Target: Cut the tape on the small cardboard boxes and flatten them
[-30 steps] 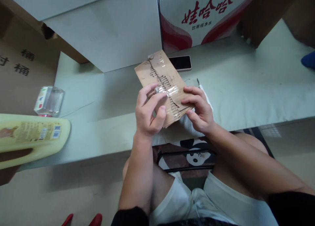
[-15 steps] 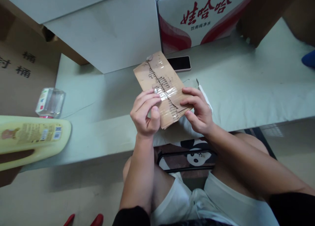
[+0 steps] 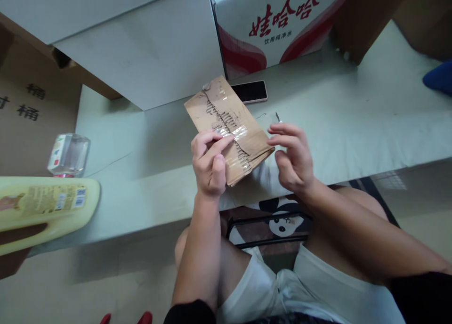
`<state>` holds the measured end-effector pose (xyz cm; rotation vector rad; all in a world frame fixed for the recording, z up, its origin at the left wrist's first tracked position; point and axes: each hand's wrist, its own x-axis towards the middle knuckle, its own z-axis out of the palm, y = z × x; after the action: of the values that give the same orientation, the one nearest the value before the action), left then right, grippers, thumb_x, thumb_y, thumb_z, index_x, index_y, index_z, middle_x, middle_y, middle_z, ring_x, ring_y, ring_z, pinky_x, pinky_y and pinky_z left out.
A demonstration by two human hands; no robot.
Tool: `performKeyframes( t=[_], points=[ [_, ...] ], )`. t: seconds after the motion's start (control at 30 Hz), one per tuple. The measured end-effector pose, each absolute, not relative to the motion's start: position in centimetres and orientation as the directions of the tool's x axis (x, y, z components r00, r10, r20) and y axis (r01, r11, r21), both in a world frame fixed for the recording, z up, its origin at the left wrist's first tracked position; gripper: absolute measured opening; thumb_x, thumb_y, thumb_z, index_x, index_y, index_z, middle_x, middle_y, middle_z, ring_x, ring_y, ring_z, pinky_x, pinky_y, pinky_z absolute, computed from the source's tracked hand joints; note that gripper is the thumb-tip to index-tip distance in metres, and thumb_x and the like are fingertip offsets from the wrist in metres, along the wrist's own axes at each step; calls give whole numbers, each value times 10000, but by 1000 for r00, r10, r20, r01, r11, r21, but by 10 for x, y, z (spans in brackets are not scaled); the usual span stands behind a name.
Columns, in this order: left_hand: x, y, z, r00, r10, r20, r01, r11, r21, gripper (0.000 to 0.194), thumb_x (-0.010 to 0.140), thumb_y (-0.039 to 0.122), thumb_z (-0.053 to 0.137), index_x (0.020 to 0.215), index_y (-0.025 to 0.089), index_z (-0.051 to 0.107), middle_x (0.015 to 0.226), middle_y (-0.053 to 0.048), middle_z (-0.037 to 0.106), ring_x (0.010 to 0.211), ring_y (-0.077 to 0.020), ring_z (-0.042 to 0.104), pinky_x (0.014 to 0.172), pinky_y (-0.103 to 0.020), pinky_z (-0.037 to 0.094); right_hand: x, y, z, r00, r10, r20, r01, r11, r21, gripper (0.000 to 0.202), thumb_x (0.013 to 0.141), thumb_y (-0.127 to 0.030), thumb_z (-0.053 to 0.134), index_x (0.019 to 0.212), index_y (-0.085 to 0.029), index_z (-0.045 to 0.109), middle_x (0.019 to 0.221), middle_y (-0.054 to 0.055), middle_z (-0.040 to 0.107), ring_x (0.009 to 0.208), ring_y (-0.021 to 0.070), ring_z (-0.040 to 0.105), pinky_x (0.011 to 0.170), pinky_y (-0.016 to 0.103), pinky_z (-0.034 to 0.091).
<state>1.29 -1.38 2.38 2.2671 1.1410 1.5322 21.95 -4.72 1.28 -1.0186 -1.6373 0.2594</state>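
A folded piece of brown cardboard, torn along its middle and crossed by clear shiny tape, lies tilted on the pale green cloth. My left hand rests on its lower left part, index fingertip on the tape, other fingers curled; whether they pinch anything is hidden. Just off the cardboard's right corner is my right hand, its fingers apart and nothing between them. Behind that hand, the blade tip of a craft knife shows; its handle is hidden. A phone lies beyond the cardboard, partly covered by it.
White boxes stand at the back, one with red lettering. On the left are a clear bottle and a yellow container. A blue object is at the right edge. The cloth-covered surface ends above my lap.
My right hand has moved off the cardboard to the right and covers the knife's handle. My left index finger has stretched out over the tape. The whole view has shifted slightly.
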Motion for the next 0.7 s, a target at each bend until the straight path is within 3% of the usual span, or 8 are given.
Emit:
performKeyframes(
  t=[0.07, 0.13, 0.23, 0.33, 0.43, 0.53, 0.63, 0.7],
  points=[
    [13, -14, 24, 175, 677, 715, 501, -686, 527, 452, 1010, 383, 325, 1111, 251, 745, 1097, -80, 631, 1138, -257, 576, 1070, -470, 464, 230, -44, 11, 82, 745, 662, 601, 493, -630, 201, 932, -202, 464, 1060, -263, 607, 1081, 89, 627, 1032, 246, 636, 923, 464, 557],
    [14, -15, 24, 180, 676, 714, 497, -689, 528, 421, 1003, 377, 339, 1098, 245, 728, 1107, -79, 639, 1143, -257, 580, 1075, -469, 462, 240, -39, 8, 145, 825, 547, 721, 290, -629, 226, 900, -225, 506, 1096, -245, 617, 1079, 113, 598, 990, 263, 622, 861, 471, 564],
    [14, -16, 24, 170, 663, 729, 477, -703, 528, 334, 987, 346, 373, 1045, 246, 686, 1090, -69, 648, 1123, -251, 588, 1074, -467, 459, 253, -29, 6, 219, 932, 289, 854, -40, -518, 471, 847, -287, 584, 1311, -204, 580, 1254, 189, 518, 1073, 345, 592, 869, 557, 545],
    [16, -17, 24, 156, 656, 738, 476, -705, 526, 298, 985, 325, 364, 1007, 245, 650, 1065, -68, 643, 1104, -247, 592, 1068, -469, 463, 259, -24, 10, 244, 970, -2, 906, -228, -356, 597, 854, -353, 595, 1429, -211, 526, 1244, 225, 520, 1041, 402, 597, 807, 610, 536],
    [18, -17, 25, 154, 653, 742, 461, -712, 531, 284, 985, 314, 367, 1006, 241, 641, 1068, -67, 637, 1112, -242, 590, 1078, -462, 457, 261, -23, 14, 211, 962, -175, 930, -252, -267, 565, 906, -372, 516, 1456, -243, 515, 1157, 216, 583, 983, 402, 619, 753, 591, 540],
    [18, -17, 24, 148, 657, 739, 448, -710, 542, 279, 985, 304, 374, 1006, 240, 644, 1074, -67, 637, 1124, -241, 585, 1084, -460, 452, 263, -22, 14, 177, 965, -195, 943, -222, -246, 559, 926, -329, 462, 1480, -261, 495, 1152, 202, 633, 905, 358, 638, 729, 533, 539],
    [18, -18, 24, 131, 667, 733, 442, -701, 559, 280, 987, 300, 374, 1000, 241, 648, 1073, -65, 638, 1123, -242, 584, 1074, -459, 454, 266, -19, 7, 158, 980, -119, 922, -190, -336, 528, 908, -279, 472, 1432, -249, 532, 1063, 155, 678, 811, 292, 628, 723, 466, 529],
    [18, -18, 23, 131, 671, 730, 454, -695, 557, 288, 990, 311, 367, 1001, 242, 646, 1077, -66, 640, 1120, -245, 585, 1071, -462, 453, 267, -17, 1, 152, 986, -72, 858, -167, -485, 475, 902, -269, 484, 1371, -250, 557, 919, 93, 672, 739, 245, 607, 716, 424, 521]
  ],
)
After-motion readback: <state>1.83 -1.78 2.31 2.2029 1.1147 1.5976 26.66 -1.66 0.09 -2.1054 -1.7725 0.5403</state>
